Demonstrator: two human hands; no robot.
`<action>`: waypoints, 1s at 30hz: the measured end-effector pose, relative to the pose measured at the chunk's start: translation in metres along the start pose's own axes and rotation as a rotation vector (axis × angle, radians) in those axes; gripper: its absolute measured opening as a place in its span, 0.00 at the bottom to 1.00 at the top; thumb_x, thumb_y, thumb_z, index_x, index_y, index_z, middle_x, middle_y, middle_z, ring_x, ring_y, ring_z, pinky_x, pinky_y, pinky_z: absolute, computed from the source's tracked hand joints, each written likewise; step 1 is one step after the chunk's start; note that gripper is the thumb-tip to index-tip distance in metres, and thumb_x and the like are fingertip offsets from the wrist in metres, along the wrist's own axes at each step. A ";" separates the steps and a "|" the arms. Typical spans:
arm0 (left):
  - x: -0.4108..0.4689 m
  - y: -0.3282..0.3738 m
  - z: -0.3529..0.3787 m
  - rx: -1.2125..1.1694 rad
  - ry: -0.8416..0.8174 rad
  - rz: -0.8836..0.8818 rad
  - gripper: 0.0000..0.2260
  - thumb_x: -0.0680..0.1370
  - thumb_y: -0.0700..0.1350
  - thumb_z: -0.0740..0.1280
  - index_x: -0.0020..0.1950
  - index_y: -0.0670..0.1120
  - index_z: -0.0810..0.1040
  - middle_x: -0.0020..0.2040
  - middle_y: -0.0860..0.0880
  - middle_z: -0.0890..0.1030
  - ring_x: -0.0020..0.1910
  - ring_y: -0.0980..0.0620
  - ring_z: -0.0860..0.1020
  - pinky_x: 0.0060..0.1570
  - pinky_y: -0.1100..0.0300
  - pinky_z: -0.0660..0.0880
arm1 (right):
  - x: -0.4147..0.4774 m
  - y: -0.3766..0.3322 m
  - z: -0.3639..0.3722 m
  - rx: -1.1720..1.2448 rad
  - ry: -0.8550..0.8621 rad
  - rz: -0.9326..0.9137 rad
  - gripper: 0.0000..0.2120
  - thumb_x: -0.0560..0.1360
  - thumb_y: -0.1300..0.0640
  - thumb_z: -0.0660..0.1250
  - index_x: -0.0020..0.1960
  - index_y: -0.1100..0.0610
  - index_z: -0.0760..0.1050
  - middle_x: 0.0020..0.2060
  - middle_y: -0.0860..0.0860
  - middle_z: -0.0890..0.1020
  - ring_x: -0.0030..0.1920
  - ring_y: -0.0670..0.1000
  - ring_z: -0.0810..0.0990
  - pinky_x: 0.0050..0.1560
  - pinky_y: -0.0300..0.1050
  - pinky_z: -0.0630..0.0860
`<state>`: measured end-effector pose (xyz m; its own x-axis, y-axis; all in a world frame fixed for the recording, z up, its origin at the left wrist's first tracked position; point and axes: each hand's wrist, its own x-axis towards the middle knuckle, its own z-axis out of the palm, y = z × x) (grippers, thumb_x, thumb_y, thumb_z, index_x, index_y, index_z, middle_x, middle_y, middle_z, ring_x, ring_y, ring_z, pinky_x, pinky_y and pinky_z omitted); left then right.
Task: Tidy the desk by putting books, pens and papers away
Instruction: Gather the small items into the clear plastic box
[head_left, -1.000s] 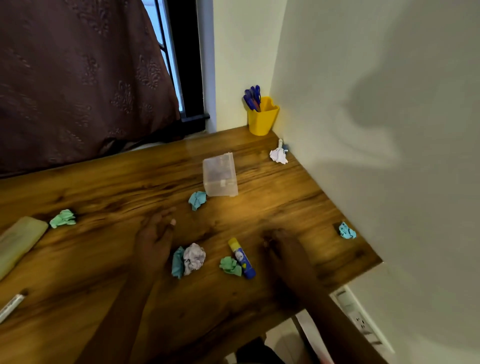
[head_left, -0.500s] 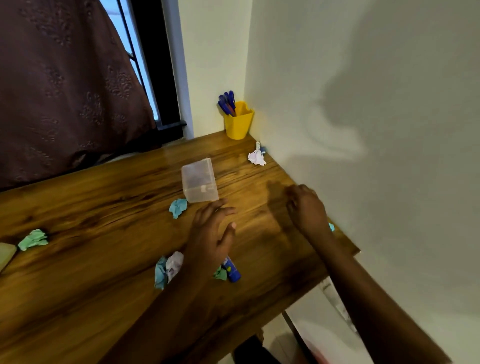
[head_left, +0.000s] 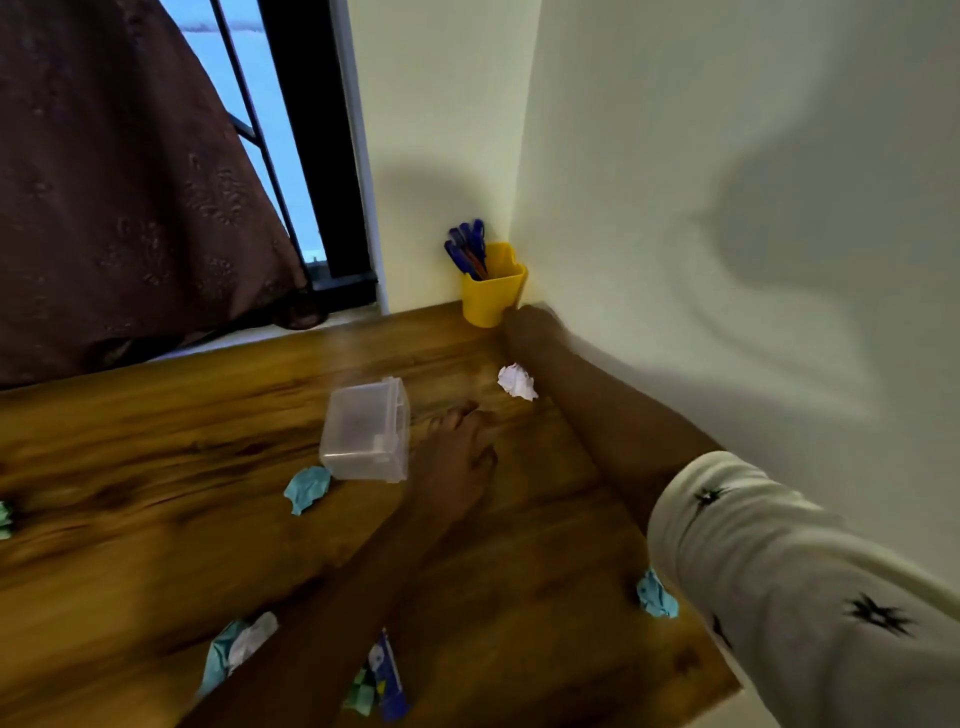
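Wooden tabletop (head_left: 156, 467) is strewn with crumpled papers. Right hand (head_left: 522, 325) is stretched to the yellow pen cup (head_left: 491, 296) in the corner; its finger state cannot be told. Left hand (head_left: 454, 457) is laid flat, fingers spread, beside the clear plastic box (head_left: 363, 439). White paper ball (head_left: 517, 382) lies just beside the right forearm. Step judged: reaching for the cup; a firm grasp is needed next.

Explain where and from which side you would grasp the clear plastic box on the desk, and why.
Grip the clear plastic box across its two long side walls, coming down from above. It lies flat on the desk, so the walls stand free. Its top is broad, and the left hand already rests just right of it. The teal paper ball at its near corner leaves the sides clear.
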<state>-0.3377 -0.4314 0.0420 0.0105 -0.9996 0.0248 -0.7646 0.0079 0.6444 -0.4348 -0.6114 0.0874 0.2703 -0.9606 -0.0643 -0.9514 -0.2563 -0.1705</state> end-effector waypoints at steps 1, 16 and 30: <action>0.001 -0.002 0.001 -0.031 0.017 -0.017 0.20 0.78 0.46 0.64 0.70 0.51 0.69 0.73 0.49 0.66 0.69 0.48 0.67 0.66 0.48 0.68 | 0.005 -0.001 0.003 0.014 0.016 0.017 0.16 0.81 0.59 0.52 0.63 0.64 0.72 0.61 0.59 0.76 0.62 0.59 0.74 0.60 0.51 0.71; -0.061 0.040 -0.052 -1.389 0.332 -0.380 0.10 0.80 0.48 0.60 0.55 0.48 0.78 0.52 0.50 0.83 0.52 0.51 0.81 0.54 0.56 0.75 | -0.134 -0.041 -0.087 0.892 -0.209 -0.218 0.07 0.69 0.64 0.72 0.48 0.59 0.80 0.40 0.51 0.83 0.38 0.43 0.81 0.39 0.33 0.75; -0.268 -0.049 -0.126 -2.086 0.584 -0.553 0.21 0.80 0.55 0.55 0.58 0.42 0.78 0.53 0.43 0.82 0.49 0.46 0.82 0.54 0.51 0.76 | -0.356 -0.235 -0.036 0.601 -0.111 -0.522 0.09 0.74 0.55 0.68 0.54 0.47 0.78 0.46 0.39 0.81 0.47 0.39 0.78 0.50 0.36 0.76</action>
<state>-0.2222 -0.1609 0.1000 0.3507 -0.7993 -0.4880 0.9257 0.2172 0.3096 -0.3125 -0.2127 0.1861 0.7014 -0.7084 0.0781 -0.4647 -0.5377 -0.7036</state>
